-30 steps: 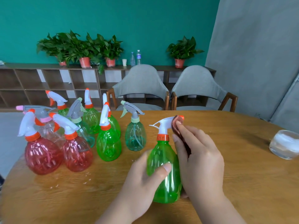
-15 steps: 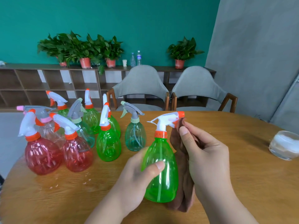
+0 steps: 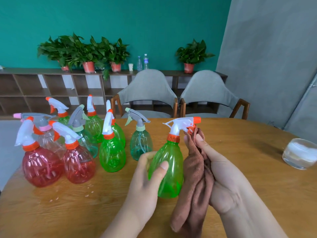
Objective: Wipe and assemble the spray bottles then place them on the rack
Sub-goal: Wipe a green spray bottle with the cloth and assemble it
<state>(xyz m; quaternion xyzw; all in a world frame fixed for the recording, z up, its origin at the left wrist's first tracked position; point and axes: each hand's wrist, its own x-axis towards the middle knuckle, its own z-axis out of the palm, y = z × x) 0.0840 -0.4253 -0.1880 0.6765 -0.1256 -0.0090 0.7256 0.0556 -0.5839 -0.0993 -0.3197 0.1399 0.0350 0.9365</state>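
Note:
My left hand (image 3: 145,179) grips a green spray bottle (image 3: 169,166) with a white trigger head and orange collar, held slightly tilted above the wooden table (image 3: 248,169). My right hand (image 3: 223,174) holds a brown cloth (image 3: 195,182) that hangs down beside the bottle, its top bunched at the orange nozzle. To the left stand several assembled bottles: two red ones (image 3: 41,164), green ones (image 3: 112,154) and a teal one (image 3: 141,145).
A glass bowl of water (image 3: 299,153) sits at the table's right edge. Two grey chairs (image 3: 147,93) stand behind the table. A low wooden shelf unit (image 3: 51,88) with potted plants (image 3: 85,50) runs along the teal wall.
The bottle has been lifted and swung left in my left hand. My right hand has drawn back from the bottle's side, and the brown cloth now hangs loose beside it.

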